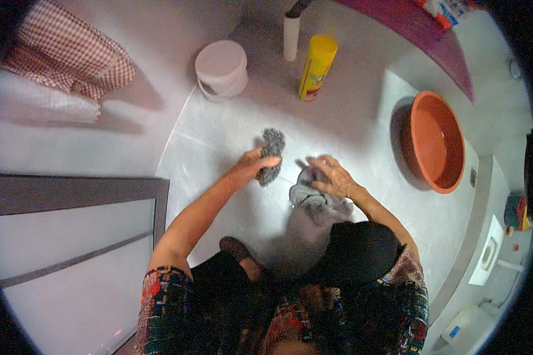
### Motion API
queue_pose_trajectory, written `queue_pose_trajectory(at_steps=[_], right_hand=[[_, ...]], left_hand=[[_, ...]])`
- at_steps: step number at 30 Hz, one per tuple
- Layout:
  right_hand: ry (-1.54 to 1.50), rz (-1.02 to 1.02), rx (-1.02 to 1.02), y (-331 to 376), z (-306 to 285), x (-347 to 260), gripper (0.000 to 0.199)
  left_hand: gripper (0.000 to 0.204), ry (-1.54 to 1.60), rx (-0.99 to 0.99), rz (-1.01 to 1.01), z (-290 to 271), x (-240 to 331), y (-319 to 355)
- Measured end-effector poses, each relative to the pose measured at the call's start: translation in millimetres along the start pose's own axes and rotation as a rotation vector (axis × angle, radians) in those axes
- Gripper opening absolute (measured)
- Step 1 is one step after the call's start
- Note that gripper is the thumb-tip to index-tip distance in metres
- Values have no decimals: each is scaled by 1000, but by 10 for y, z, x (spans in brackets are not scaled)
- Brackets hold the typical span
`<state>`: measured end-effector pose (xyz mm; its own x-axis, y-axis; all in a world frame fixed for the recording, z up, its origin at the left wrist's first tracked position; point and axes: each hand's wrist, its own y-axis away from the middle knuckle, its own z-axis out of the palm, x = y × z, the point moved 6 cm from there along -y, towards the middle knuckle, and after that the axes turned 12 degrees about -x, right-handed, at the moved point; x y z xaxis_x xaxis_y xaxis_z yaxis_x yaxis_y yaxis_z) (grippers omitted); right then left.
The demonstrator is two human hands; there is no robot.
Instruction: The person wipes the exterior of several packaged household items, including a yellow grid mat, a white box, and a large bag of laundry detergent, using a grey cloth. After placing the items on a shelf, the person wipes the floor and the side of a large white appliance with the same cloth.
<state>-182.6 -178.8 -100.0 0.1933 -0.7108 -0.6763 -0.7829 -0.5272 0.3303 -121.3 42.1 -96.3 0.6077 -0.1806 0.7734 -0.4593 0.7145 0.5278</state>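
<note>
Landmark for this entry: the grey cloth (320, 200) lying bunched on the pale floor (219, 148) just in front of my knees.

My right hand (333, 177) rests flat on the cloth's upper edge, fingers spread and pressing down, closed on nothing. My left hand (250, 167), just left of the cloth, is clamped around the lower end of a steel wool scrubber (271, 155); the pad stands up out of my grip, above and left of the cloth.

Progress, as I judge it: scrubbing is in hand, not finished. The floor around the cloth looks wet and dull, without visible suds; I cannot tell which patches are already scoured. Cloth not yet lifted or wrung.

Containers, going outward from the cloth:
- Orange round basin (437, 142), to the right, tilted against the step; looks empty.
- Yellow cylindrical bottle (317, 68), beyond the cloth and upright, with a multicoloured label on its lower half.
- White tube-shaped object (291, 37), just left of the bottle; kind unclear.
- White lidded bucket (221, 68), farther left.
- Red-and-white package (447, 10), far right on the purple ledge (432, 35), mostly cut off.
- Checked red-and-white fabric (71, 56), far left.
</note>
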Motion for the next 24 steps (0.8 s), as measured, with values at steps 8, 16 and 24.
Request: queue_pose_trajectory(at_steps=[8,16,24], right_hand=[[435,-333,41,324,-1245,-1379,56],[585,-118,944,1466,-2837,-1853,40],[700,685,1110,1649,-4163,-159,37]], left_hand=[[40,-393,-350,62,878,820,-3],[46,201,-152,426,468,1408,191],[42,241,47,142,376,934,-26]])
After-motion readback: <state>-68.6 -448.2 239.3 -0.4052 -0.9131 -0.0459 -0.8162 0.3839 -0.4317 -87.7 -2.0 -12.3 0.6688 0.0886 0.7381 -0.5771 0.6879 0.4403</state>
